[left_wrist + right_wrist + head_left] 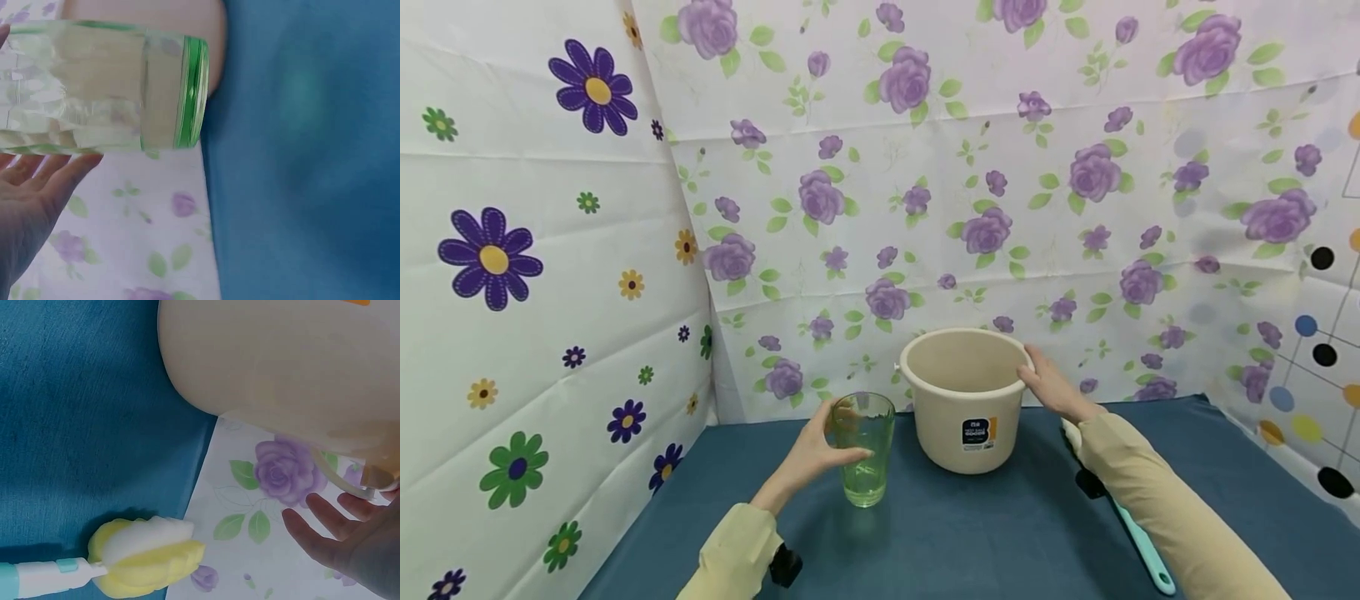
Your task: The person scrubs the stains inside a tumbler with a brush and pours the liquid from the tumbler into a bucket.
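My left hand [811, 454] grips a tall clear green drinking glass [865, 467], thumb in front and fingers behind it. The glass is upright, and in the left wrist view its thick green base [194, 92] hangs above the blue cloth. Just right of it a beige plastic bucket [940, 429] with a dark label stands on the table. My right hand [1054, 387] holds the bucket's right rim. In the right wrist view the fingers [319, 540] lie outside the bucket, beside its pale handle [337, 478]; the thumb is hidden there.
A bottle brush with a yellow and white sponge head [147, 553] and teal handle [1142, 546] lies on the blue cloth [955, 542], partly under my right forearm. Flowered sheets [850, 275] hang behind the table and at the left; a dotted one hangs at the right.
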`<action>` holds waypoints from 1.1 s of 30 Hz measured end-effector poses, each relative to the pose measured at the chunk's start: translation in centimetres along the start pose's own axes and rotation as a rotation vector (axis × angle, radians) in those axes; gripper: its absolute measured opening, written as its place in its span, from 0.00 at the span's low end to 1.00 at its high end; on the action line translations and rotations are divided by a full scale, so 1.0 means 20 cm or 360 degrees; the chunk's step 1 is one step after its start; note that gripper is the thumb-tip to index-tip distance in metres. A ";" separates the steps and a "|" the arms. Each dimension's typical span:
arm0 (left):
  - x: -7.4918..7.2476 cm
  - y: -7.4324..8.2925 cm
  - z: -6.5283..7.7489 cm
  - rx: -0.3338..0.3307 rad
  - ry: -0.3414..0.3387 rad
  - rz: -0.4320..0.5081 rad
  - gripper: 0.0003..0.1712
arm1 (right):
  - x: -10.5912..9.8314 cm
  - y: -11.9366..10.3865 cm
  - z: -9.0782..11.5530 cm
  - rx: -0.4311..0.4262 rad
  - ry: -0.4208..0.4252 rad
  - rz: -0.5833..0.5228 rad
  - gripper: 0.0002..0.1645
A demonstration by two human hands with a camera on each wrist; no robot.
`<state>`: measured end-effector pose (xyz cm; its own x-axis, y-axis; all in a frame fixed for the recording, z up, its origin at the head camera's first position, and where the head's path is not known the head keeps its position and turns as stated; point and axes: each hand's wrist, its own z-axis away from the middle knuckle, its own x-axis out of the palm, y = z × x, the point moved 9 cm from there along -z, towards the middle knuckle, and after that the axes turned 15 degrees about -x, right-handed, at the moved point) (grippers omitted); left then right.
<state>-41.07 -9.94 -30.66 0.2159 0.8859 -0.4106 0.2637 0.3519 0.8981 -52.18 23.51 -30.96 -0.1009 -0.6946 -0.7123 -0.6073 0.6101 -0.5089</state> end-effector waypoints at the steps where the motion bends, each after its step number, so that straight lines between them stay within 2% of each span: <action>1: 0.00 0.00 -0.02 0.0000 0.0013 0.0015 0.40 | 0.00 0.01 0.00 0.0007 0.0002 0.0001 0.37; 8: -0.03 -0.01 -0.18 -0.0027 0.0199 -0.0061 0.46 | -0.01 0.03 0.02 0.0017 -0.0003 0.0014 0.38; 16: -0.07 0.17 -0.25 0.0029 0.0441 -0.0239 0.49 | -0.02 0.02 0.02 0.0017 0.0007 -0.0002 0.38; 20: -0.08 0.22 -0.29 -0.0018 0.0486 -0.0305 0.53 | -0.01 0.02 0.02 0.0019 0.0002 -0.0015 0.37; 26: -0.08 0.27 -0.35 -0.0040 0.0525 -0.0385 0.51 | 0.01 0.02 0.01 0.0027 0.0002 -0.0030 0.38; 29: -0.08 0.30 -0.38 -0.0038 0.0570 -0.0496 0.51 | 0.00 0.01 0.01 0.0015 0.0012 -0.0036 0.38; 33: -0.08 0.35 -0.43 -0.0035 0.0641 -0.0756 0.53 | 0.00 0.00 0.00 -0.0007 0.0030 -0.0028 0.37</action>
<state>-47.56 -6.24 -22.33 -0.2927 0.6742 -0.6781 0.2236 0.7378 0.6370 -52.12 23.58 -30.95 -0.1051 -0.7125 -0.6938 -0.6126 0.5959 -0.5192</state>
